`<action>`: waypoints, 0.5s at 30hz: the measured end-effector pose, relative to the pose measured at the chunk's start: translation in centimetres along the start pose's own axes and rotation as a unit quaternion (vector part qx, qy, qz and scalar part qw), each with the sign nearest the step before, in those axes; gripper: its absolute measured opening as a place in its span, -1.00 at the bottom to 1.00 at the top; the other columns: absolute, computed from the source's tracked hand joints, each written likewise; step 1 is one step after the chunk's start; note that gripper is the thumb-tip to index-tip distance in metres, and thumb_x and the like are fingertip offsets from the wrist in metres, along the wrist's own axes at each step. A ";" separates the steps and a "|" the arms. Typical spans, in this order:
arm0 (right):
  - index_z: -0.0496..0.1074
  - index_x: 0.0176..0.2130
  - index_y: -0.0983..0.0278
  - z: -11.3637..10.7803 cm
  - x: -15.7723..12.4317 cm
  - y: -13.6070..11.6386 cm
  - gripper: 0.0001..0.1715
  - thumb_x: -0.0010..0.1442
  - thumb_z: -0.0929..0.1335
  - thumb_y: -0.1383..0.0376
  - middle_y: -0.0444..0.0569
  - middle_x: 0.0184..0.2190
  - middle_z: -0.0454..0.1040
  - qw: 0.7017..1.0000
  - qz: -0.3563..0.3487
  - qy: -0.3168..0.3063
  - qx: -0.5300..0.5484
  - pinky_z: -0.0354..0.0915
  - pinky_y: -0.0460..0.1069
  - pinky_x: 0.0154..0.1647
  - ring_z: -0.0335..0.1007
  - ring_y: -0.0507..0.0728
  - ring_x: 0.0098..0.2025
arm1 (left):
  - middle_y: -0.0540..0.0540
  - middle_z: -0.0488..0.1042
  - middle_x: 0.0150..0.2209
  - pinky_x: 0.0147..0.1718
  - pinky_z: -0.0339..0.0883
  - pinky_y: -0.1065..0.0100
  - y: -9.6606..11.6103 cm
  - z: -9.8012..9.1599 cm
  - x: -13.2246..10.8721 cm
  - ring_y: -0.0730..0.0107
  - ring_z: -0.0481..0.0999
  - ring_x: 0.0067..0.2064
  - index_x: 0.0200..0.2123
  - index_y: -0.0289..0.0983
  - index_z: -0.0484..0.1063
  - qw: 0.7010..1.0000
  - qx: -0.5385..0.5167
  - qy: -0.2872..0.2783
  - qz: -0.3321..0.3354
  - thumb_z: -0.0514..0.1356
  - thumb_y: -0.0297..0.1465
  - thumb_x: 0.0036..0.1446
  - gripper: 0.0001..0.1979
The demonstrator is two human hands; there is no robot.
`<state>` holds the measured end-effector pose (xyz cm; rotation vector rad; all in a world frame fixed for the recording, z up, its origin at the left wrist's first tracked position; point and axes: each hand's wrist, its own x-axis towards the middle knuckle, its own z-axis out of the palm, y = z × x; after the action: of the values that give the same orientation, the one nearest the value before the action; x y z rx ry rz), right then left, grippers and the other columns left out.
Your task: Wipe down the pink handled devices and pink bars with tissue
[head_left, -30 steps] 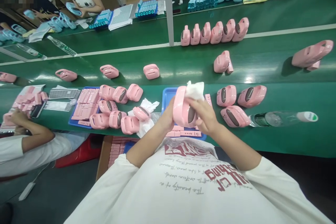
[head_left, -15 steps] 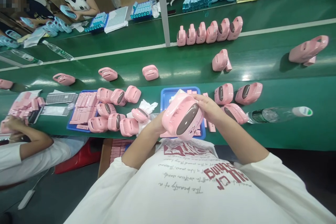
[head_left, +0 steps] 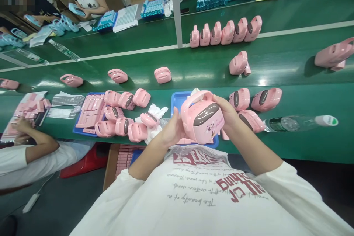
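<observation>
Pink handled case (head_left: 204, 121): held tilted over blue tray (head_left: 179, 100).
Left hand (head_left: 174, 129): cupped against its left side.
Right hand (head_left: 227, 112): clasped around its right side.

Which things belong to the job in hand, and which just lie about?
Likely part of the job: pink case in right hand, left hand at its side; blue tray; pink parts.

Seemingly just lying about: clear bottle at right; white power strip.

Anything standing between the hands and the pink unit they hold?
Nothing visible does: left hand and right hand lie against the pink unit. A white piece shows behind it; whether it reaches under a hand is hidden.
</observation>
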<state>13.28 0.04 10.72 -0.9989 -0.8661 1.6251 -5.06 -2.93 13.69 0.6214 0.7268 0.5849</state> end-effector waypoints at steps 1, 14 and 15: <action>0.43 -0.37 0.24 -0.1 0.1 0.2 -0.51 -0.03 0.37 -0.12 -0.06 -0.46 0.51 1.000 0.002 0.008 0.012 0.41 0.08 -0.32 0.46 0.17 -0.39 | -0.22 0.47 0.03 -0.11 0.41 0.07 0.0 0.0 -0.5 -0.11 0.43 0.08 0.14 -0.18 0.34 1.000 0.023 0.005 0.012 0.04 0.25 -0.05 -0.16; 0.42 0.04 0.16 1.5 -2.8 -1.3 -0.60 0.31 0.18 0.15 -0.05 0.04 0.46 0.921 -0.269 0.130 -0.250 0.26 0.16 0.16 0.34 0.18 0.12 | -0.14 0.46 0.01 0.02 0.31 0.18 -1.6 0.4 1.2 0.12 0.44 0.05 0.05 -0.21 0.32 0.960 0.080 0.146 0.226 0.39 -0.25 -0.16 -0.35; 0.40 0.07 0.13 1.6 -3.3 -1.2 -0.60 0.32 0.18 0.19 -0.06 0.06 0.45 0.893 -0.317 0.117 -0.297 0.24 0.17 0.18 0.32 0.18 0.14 | -0.14 0.48 -0.02 0.01 0.32 0.17 -1.8 0.3 1.7 0.12 0.45 0.03 0.02 -0.23 0.35 0.963 0.049 0.149 0.217 0.36 -0.21 -0.14 -0.38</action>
<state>12.74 -2.94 13.08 -1.1279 -1.3851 0.6698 -3.29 -3.10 11.88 0.8030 0.9133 1.0692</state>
